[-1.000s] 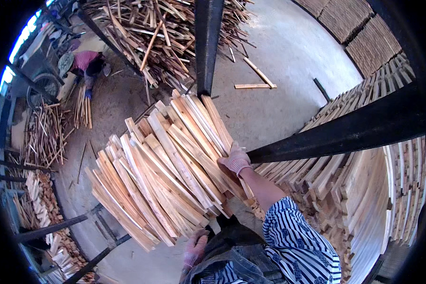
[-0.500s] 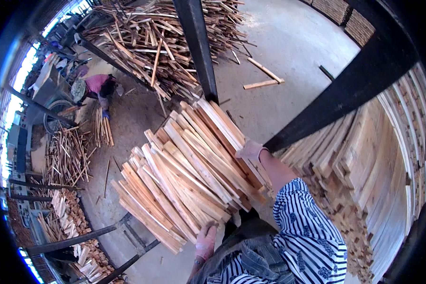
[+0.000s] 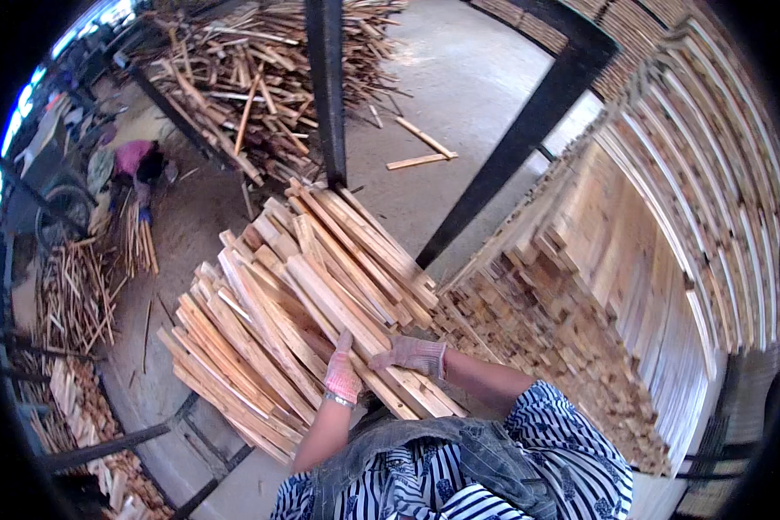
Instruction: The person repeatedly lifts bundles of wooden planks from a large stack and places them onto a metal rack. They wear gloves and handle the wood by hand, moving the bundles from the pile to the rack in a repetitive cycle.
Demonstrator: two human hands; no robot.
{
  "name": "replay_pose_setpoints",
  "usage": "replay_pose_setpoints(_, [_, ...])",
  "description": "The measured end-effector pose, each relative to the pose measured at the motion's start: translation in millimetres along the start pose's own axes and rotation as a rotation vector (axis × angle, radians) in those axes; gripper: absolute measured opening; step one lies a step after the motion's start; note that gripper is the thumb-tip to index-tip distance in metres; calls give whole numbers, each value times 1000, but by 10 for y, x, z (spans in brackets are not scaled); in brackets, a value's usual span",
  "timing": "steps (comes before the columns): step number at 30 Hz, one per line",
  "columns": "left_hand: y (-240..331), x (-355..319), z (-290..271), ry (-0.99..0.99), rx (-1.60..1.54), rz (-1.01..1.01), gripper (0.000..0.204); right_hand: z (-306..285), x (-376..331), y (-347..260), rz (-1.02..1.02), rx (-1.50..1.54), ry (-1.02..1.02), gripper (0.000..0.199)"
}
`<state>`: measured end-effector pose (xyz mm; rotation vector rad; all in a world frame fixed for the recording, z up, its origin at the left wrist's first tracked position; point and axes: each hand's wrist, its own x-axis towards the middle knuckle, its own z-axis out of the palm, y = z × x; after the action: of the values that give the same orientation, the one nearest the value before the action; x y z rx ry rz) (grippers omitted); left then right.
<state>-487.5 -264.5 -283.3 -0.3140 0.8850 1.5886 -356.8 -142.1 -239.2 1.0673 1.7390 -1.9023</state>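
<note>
- Concrete floor (image 3: 485,95) fills the background of an open workshop, with two loose slats (image 3: 420,147) lying on it near a black post (image 3: 325,87).
- On the right, a tall stack (image 3: 659,260) of sawn boards rises in neat layers and curves along the rim of the view.
- At the top, a scrap heap (image 3: 251,78) of tangled sticks spreads across the floor.
- In the centre lies a bundle (image 3: 295,321) of pale wooden slats, fanned out and slanting from upper right to lower left, just beside the stack.
- A black beam (image 3: 529,130) runs diagonally between the bundle and the stack.
- At far left, another person (image 3: 134,160) in a pink top bends over small sticks (image 3: 139,243).
- The right hand (image 3: 412,354), gloved, lies flat on the near end of the bundle, its grip open with fingers spread on the slats.
- The left hand (image 3: 342,374), also gloved, presses on the same slats just beside it, fingers pointing up, closed round nothing.
</note>
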Motion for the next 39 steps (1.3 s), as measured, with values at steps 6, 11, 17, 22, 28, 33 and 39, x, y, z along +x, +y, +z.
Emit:
replay_pose_setpoints(6, [161, -495, 52, 51, 230, 130, 60, 188, -614, -293, -163, -274, 143, 103])
replay_pose_setpoints(11, [269, -1047, 699, 16, 299, 275, 51, 249, -1375, -686, -318, -546, 349, 101])
replay_pose_setpoints(17, [109, -785, 1173, -390, 436, 367, 59, 76, -1771, -317, -467, -367, 647, 88])
replay_pose_setpoints(22, [-69, -1386, 2016, -683, 663, 527, 62, -120, -2774, -168, -657, -112, 750, 95])
replay_pose_setpoints(28, [-515, -2187, 3711, -1206, 719, 582, 65, -431, -4600, -497, -578, -339, 1185, 75])
replay_pose_setpoints(33, [-1101, -2749, 4951, -1387, 712, 468, 58, -1224, -5548, -295, -835, -346, 1253, 79])
replay_pose_setpoints(39, [-1869, -2658, 5482, -1544, 833, 201, 60, -1535, -6017, 173, -570, -344, 1417, 84])
